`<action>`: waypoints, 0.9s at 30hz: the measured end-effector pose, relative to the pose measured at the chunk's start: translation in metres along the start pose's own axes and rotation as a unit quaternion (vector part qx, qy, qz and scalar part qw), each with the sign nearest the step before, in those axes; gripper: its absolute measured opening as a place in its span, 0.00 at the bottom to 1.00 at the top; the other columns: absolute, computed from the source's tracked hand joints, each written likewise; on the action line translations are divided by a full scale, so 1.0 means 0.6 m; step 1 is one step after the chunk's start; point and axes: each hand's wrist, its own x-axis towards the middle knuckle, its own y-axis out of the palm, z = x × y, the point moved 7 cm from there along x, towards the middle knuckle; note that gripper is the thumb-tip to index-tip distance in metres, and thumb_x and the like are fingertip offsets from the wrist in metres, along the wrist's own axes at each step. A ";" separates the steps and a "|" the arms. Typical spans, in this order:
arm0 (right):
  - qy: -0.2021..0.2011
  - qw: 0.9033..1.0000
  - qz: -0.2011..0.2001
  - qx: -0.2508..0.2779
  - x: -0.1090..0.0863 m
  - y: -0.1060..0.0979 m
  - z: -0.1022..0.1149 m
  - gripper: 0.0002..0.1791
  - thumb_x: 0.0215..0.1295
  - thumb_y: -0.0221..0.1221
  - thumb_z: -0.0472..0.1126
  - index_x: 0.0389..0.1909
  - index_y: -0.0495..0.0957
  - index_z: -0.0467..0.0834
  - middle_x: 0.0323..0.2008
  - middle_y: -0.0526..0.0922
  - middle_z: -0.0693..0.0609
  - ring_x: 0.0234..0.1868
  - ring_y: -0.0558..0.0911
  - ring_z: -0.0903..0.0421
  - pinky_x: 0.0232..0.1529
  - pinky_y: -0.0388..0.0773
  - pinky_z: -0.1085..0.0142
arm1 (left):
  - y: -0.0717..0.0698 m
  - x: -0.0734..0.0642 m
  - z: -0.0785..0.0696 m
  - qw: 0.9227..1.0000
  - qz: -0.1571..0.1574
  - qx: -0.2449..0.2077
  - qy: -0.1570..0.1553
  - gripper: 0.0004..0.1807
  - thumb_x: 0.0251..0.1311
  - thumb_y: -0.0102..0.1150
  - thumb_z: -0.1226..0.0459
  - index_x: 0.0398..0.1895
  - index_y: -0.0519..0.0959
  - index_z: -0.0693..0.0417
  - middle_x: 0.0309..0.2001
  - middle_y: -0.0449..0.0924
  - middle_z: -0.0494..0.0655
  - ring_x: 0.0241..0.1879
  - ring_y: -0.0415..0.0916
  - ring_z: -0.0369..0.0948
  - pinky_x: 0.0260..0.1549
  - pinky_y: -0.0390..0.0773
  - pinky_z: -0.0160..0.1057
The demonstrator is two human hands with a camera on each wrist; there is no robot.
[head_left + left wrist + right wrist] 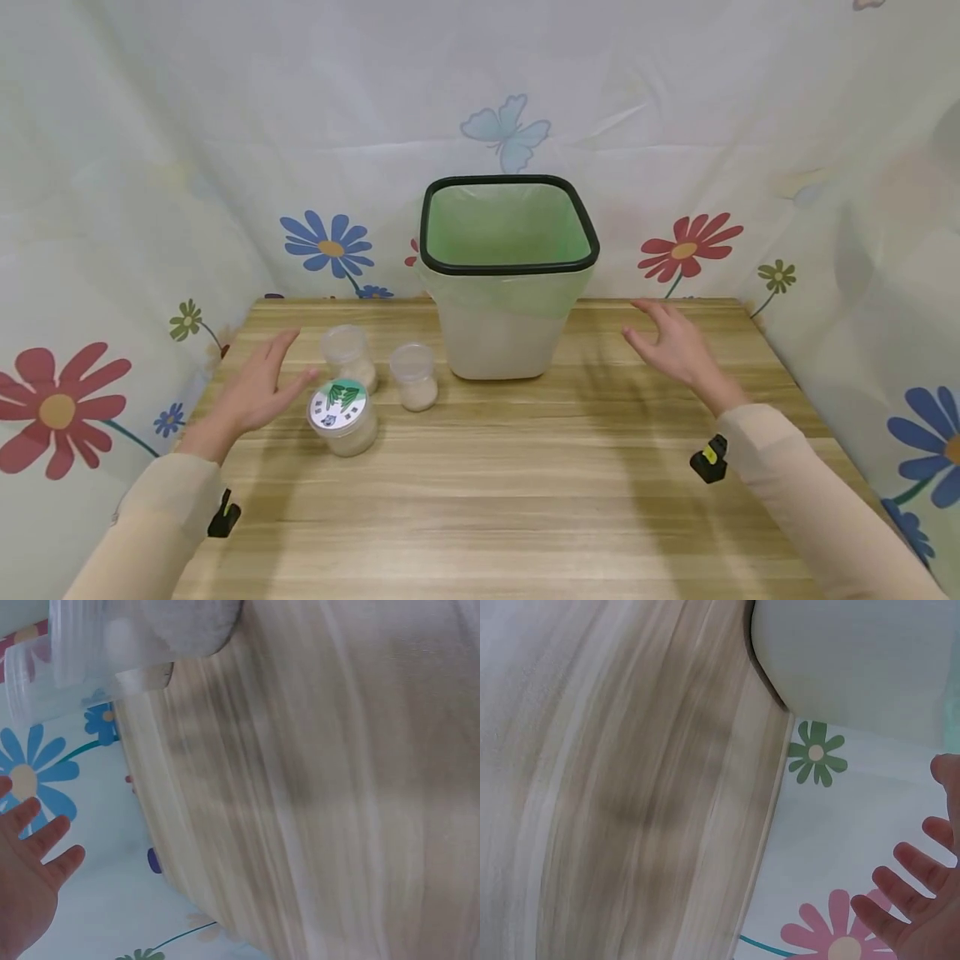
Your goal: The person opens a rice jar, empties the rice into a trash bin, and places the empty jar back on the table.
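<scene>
My left hand (258,390) hovers over the left part of the table, fingers spread and holding nothing. Just to its right stands a round tub (345,433) with a green-and-white printed lid. Behind that tub is a clear jar (348,354) with pale contents, and a smaller clear jar (414,379) stands to its right. On the other side, my right hand (675,346) is held above the table with loosely extended fingers and nothing in it. The right wrist view shows those fingers (904,889) spread beside the pale wall of the bin (855,660).
The white bin (502,333), with a black rim and a green liner inside, stands at the back middle of the wood-grain table (480,500). A flower-printed curtain (360,100) hangs close behind and along both sides.
</scene>
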 end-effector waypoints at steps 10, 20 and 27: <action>-0.013 1.000 -0.007 0.017 -0.011 0.007 0.015 0.31 0.63 0.54 0.50 0.62 0.64 0.37 0.58 0.68 0.35 0.58 0.67 0.36 0.53 0.64 0.39 | 0.026 -0.037 0.013 0.999 -0.015 -0.052 0.007 0.42 0.62 0.50 0.50 0.71 0.45 0.60 0.67 0.50 0.68 0.64 0.49 0.65 0.57 0.53 0.67; -0.035 0.999 -0.017 0.025 -0.019 0.007 0.033 0.30 0.61 0.56 0.48 0.61 0.66 0.38 0.55 0.71 0.35 0.54 0.71 0.38 0.49 0.68 0.40 | 0.061 -0.068 0.021 0.996 -0.012 -0.091 -0.003 0.44 0.59 0.54 0.49 0.70 0.47 0.62 0.65 0.53 0.70 0.59 0.58 0.66 0.52 0.60 0.68; -0.042 0.999 -0.014 0.029 -0.024 0.013 0.043 0.30 0.61 0.57 0.49 0.61 0.66 0.39 0.54 0.72 0.37 0.53 0.72 0.39 0.48 0.69 0.41 | 0.091 -0.080 0.020 0.992 0.003 -0.123 -0.011 0.49 0.54 0.60 0.49 0.70 0.46 0.63 0.66 0.53 0.68 0.61 0.57 0.64 0.54 0.59 0.67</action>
